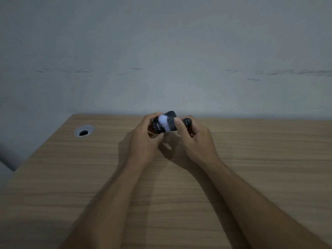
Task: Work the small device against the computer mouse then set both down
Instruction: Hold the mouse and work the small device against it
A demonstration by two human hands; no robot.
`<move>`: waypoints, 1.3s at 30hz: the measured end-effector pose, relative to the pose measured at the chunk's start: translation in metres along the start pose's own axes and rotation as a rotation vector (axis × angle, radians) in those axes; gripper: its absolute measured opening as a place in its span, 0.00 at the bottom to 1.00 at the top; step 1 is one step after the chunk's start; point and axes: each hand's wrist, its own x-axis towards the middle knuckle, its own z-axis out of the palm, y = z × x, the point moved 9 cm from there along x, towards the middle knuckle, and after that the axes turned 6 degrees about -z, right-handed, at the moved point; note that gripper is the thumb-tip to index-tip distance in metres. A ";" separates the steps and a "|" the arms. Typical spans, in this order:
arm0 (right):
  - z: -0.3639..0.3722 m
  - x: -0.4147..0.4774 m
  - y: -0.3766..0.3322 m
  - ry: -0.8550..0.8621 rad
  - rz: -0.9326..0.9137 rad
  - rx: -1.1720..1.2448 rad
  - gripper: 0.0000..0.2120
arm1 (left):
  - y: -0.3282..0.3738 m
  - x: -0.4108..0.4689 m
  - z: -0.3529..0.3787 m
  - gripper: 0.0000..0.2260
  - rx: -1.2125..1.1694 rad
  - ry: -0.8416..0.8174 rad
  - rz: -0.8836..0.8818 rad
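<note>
- Both hands are closed on things and held up above the wooden desk (251,168), near its far edge by the wall.
- Left hand (143,141) clamps a dark, boxy object with pale lettering on its side; by the task I take it for the computer mouse (169,123), though its shape is hard to read in the dim light.
- Right hand (195,139) is wrapped around a small black device (186,121), thumb pressed forward along it, its rounded end poking out past the knuckles.
- Where the two meet sits a blurred white patch (163,124) on the dark body; whether it is a light, a brush head or a cloth I cannot tell.
- Judging by this, the working step is under way and nothing is set down yet.
- Risks from here: the left grip is only fingertips and thumb on a smooth casing, so a hard push from the right could twist the mouse loose and drop it onto the desk.
- Setting down near the far edge could let either item roll off the back, and the cable grommet (84,130) at the left is a hole to avoid.
</note>
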 end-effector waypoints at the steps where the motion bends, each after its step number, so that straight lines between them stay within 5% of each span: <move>1: 0.009 -0.002 -0.007 -0.051 -0.043 -0.005 0.12 | -0.002 0.001 0.001 0.31 0.020 -0.004 -0.005; 4: 0.024 -0.004 -0.022 -0.109 -0.144 -0.035 0.11 | -0.006 0.002 0.006 0.33 0.080 -0.031 0.012; 10: -0.003 -0.001 -0.002 0.121 -0.008 -0.112 0.14 | 0.005 0.002 0.001 0.29 0.125 0.026 0.126; 14: -0.007 -0.001 0.014 0.094 0.093 -0.141 0.11 | 0.014 -0.001 0.001 0.28 0.169 0.040 0.163; 19: 0.001 0.000 0.001 0.073 0.000 -0.103 0.12 | 0.024 -0.005 0.004 0.27 0.207 0.042 0.213; 25: 0.010 -0.001 -0.027 -0.014 -0.205 -0.041 0.10 | 0.008 0.004 -0.005 0.23 0.191 0.066 0.140; 35: -0.001 0.002 0.035 -0.033 0.115 -0.231 0.14 | -0.002 -0.001 -0.017 0.23 -0.090 0.119 -0.094; 39: -0.003 0.002 0.022 0.023 0.047 -0.178 0.12 | -0.008 -0.001 -0.014 0.23 -0.140 0.090 -0.154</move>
